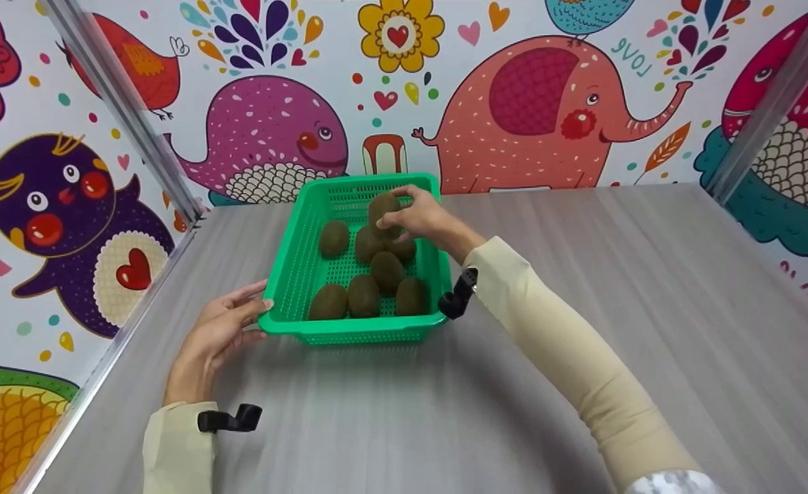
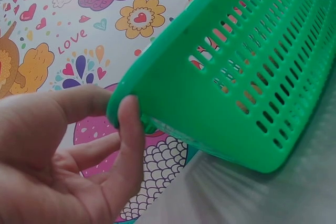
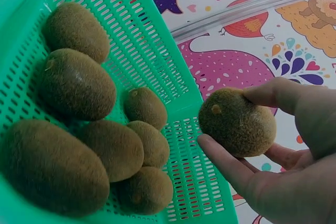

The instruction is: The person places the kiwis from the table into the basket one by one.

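My right hand (image 1: 421, 218) grips a brown kiwi (image 3: 237, 121) between thumb and fingers, above the far right part of a green plastic basket (image 1: 284, 274). Inside the basket lie several more kiwis, among them one kiwi (image 1: 334, 239) apart on the left and another kiwi (image 1: 411, 296) by the near right corner. At the basket's near left corner, my left hand (image 1: 220, 329) pinches the rim, as the left wrist view shows with the thumb and a finger (image 2: 131, 129) on either side of it.
The basket stands on a grey wood-grain table (image 1: 616, 288). Behind it rises a wall panel (image 1: 418, 103) printed with cartoon animals, and another printed panel (image 1: 54, 206) closes the left side. Metal posts (image 1: 129, 103) mark the corners.
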`<move>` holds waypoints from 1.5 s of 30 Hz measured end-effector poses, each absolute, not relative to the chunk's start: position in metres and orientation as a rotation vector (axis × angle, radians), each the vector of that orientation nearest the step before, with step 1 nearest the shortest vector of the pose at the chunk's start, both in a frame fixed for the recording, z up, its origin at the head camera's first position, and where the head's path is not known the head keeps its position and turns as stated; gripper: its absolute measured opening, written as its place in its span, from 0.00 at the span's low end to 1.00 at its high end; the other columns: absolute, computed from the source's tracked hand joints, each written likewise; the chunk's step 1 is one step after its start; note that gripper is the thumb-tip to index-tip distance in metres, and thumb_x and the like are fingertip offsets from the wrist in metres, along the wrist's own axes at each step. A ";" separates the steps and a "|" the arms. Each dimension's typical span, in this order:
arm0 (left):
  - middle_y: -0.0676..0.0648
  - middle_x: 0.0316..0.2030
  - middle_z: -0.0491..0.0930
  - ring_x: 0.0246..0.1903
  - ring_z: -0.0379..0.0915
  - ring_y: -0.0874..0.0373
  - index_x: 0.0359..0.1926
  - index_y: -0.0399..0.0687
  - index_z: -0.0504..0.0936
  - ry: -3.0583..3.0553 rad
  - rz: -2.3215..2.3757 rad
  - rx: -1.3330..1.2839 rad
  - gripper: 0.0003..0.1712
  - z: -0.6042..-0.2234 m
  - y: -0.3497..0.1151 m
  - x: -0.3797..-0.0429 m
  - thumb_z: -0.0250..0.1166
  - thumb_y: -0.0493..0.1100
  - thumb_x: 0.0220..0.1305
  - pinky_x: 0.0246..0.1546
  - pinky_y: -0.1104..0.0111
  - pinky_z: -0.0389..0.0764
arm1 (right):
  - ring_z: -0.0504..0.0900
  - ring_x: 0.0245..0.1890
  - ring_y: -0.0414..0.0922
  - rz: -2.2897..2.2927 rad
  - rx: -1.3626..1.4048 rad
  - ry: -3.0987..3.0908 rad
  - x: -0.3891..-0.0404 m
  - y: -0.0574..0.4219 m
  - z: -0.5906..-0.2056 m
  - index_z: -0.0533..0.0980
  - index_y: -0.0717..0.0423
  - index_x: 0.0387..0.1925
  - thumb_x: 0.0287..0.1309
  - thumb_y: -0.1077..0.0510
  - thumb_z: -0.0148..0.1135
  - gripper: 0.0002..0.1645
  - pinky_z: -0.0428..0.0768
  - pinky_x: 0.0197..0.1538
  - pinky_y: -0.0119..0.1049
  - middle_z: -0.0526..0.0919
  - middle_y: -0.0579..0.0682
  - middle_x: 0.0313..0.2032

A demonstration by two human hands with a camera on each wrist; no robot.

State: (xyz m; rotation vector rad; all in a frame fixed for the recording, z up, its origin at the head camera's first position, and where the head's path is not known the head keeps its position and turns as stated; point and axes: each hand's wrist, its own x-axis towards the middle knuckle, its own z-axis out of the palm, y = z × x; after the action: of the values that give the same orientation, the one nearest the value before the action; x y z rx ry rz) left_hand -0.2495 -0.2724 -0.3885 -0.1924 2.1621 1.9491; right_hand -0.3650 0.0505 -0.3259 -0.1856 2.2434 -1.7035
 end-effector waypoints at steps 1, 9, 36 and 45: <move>0.61 0.42 0.81 0.35 0.81 0.68 0.76 0.40 0.59 2.164 1.947 -0.190 0.39 -0.389 -0.273 -0.250 0.63 0.44 0.70 0.34 0.72 0.83 | 0.81 0.55 0.55 -1.707 -0.175 2.229 -0.365 0.049 -0.326 0.60 0.51 0.71 0.64 0.60 0.66 0.38 0.80 0.61 0.47 0.74 0.59 0.60; 0.56 0.51 0.78 0.38 0.80 0.68 0.77 0.41 0.58 2.173 1.935 -0.168 0.39 -0.389 -0.271 -0.251 0.63 0.44 0.71 0.35 0.72 0.82 | 0.81 0.53 0.53 -1.698 -0.115 2.126 -0.367 0.034 -0.331 0.61 0.52 0.72 0.64 0.60 0.66 0.38 0.82 0.59 0.45 0.76 0.57 0.57; 0.61 0.43 0.80 0.35 0.81 0.68 0.76 0.39 0.59 2.160 1.957 -0.164 0.38 -0.390 -0.272 -0.250 0.63 0.42 0.71 0.34 0.73 0.83 | 0.74 0.66 0.53 -1.421 -0.092 2.054 -0.373 0.011 -0.346 0.57 0.59 0.75 0.70 0.57 0.59 0.37 0.82 0.59 0.42 0.67 0.58 0.69; 0.60 0.42 0.80 0.35 0.80 0.67 0.76 0.40 0.58 2.132 1.968 -0.183 0.39 -0.388 -0.273 -0.250 0.63 0.42 0.70 0.33 0.73 0.82 | 0.81 0.56 0.53 -1.408 -0.097 2.100 -0.369 0.012 -0.341 0.69 0.62 0.66 0.69 0.55 0.61 0.28 0.81 0.59 0.40 0.75 0.58 0.63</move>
State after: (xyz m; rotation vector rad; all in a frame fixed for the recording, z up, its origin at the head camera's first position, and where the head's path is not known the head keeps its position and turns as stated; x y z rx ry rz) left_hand -0.2500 -0.2730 -0.3883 -0.1829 2.1323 1.9678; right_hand -0.3687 0.0117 -0.3405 -0.0967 2.0997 -1.4078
